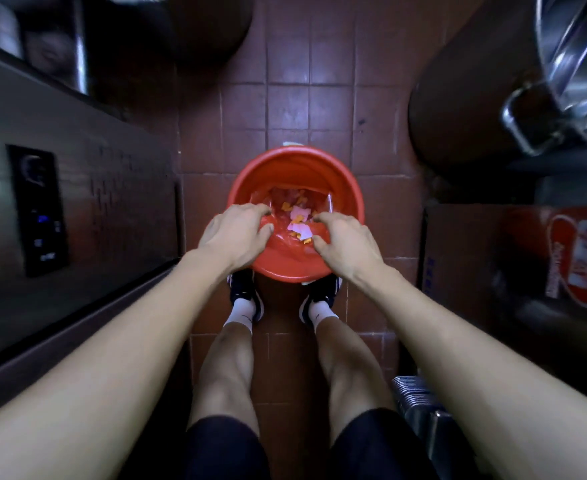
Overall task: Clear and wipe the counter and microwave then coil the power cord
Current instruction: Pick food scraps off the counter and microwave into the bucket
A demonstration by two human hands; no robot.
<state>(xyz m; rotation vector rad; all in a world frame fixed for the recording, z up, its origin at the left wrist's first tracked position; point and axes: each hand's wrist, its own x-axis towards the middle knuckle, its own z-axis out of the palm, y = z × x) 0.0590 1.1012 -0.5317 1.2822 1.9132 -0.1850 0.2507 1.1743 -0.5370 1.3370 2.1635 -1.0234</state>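
1. Both hands are down at the red bin [297, 168] on the tiled floor [285, 98], which stands right in front of the person's shoes, squarely between the two arms.
2. The left hand [233, 233] has its fingers curled and pinching the red liner bag [278, 251] at the near-left rim; the right hand [344, 244] does the same at the near-right rim, fingers bent into the plastic.
3. Paper scraps [299, 220] (pink and orange bits) lie at the bottom of the bag, directly between the two sets of fingertips and a little beyond them.
4. Neither hand is nearer: the bag mouth lies evenly between them, its gathered edge running left to right.
5. My read: the clearing stage is under way, and the next move likely turns on drawing both edges of the liner evenly.
6. The counter, microwave and power cord cannot be picked out here.
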